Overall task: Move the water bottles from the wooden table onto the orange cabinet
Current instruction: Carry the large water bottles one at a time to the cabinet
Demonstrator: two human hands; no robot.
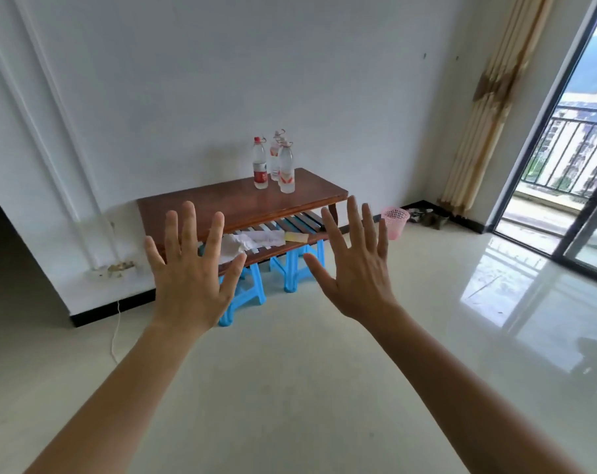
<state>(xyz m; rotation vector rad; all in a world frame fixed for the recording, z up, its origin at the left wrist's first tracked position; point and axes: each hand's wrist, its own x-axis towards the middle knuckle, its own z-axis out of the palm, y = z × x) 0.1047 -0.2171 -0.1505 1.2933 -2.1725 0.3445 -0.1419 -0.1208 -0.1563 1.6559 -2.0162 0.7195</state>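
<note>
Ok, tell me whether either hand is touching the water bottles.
Apart. Head view: left hand and right hand spread open in mid-air, water bottles standing on the wooden table beyond.

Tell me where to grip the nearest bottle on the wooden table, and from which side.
Wrap the right hand round the middle of the nearest bottle, at its label, coming from the front right. It stands upright; the other two bottles crowd its left and back, so that side looks freest.

The red labels on the water bottles (260,163) are too small to read.
</note>
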